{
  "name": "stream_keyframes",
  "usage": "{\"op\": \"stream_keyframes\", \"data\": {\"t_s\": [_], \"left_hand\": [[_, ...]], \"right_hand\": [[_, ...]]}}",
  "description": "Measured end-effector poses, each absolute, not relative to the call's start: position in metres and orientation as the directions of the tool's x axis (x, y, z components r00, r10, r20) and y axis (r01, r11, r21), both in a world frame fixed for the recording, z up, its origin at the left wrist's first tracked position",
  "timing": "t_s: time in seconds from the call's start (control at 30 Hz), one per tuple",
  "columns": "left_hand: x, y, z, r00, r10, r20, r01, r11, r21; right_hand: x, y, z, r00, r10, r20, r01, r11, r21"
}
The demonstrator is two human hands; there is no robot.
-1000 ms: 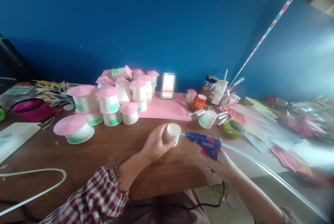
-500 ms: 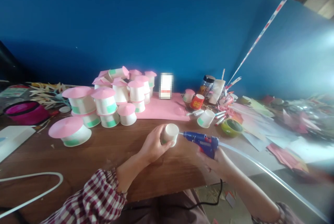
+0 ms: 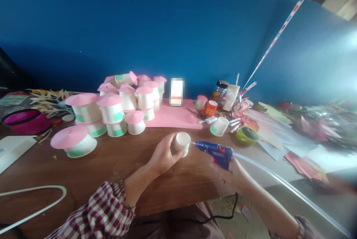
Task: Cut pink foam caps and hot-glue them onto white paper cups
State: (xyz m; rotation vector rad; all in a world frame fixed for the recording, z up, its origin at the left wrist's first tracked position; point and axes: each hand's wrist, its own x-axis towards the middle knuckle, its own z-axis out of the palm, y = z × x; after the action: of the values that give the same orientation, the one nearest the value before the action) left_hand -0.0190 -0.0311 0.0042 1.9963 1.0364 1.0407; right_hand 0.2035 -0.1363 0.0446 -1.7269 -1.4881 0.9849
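Note:
My left hand (image 3: pixel 163 155) is closed around a small white paper cup (image 3: pixel 182 142), held tilted just above the wooden table (image 3: pixel 117 164). My right hand (image 3: pixel 232 174) grips a blue hot glue gun (image 3: pixel 216 151) by its handle. The gun's nozzle touches the cup's rim on the right side. A clear glue stick (image 3: pixel 279 183) sticks out behind the gun toward the lower right. The gun's black cord (image 3: pixel 223 215) hangs below the table edge.
A pile of white cups with pink cone tops (image 3: pixel 119 101) stands at the back left. A pink paper sheet (image 3: pixel 173 118), a red cup (image 3: pixel 209 108), a loose white cup (image 3: pixel 219 126), a green tape roll (image 3: pixel 247 135), markers and paper scraps lie to the right. A magenta bowl (image 3: pixel 26 121) sits far left.
Both hands, the cup and the glue gun have shifted slightly left and up in view; the nozzle stays at the cup's rim.

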Motion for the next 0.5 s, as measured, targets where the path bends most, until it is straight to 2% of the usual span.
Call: {"op": "stream_keyframes", "data": {"t_s": [0.5], "left_hand": [[-0.0187,-0.0299,0.0021,0.370,0.860,0.351,0.352,-0.480,0.803]], "right_hand": [[0.2077,-0.1356,0.0450,0.089,0.987,-0.134,0.564,-0.161,-0.810]]}}
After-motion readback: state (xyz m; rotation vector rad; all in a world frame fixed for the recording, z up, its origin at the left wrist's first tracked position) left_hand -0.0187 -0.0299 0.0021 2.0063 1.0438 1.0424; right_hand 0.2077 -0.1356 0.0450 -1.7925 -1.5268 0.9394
